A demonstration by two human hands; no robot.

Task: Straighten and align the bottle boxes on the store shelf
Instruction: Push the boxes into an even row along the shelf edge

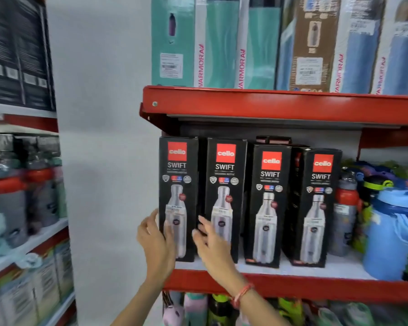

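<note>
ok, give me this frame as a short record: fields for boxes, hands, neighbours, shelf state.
boxes: four black Cello Swift boxes upright in the front row, first box at the left end, more behind
alignment: the two right ones sit turned, fronts not flush
left hand: open, on the first box's left edge
right hand: open, at the gap before the second box
neighbours: loose bottles, a blue bottle at right
shelf: red front lip
</note>
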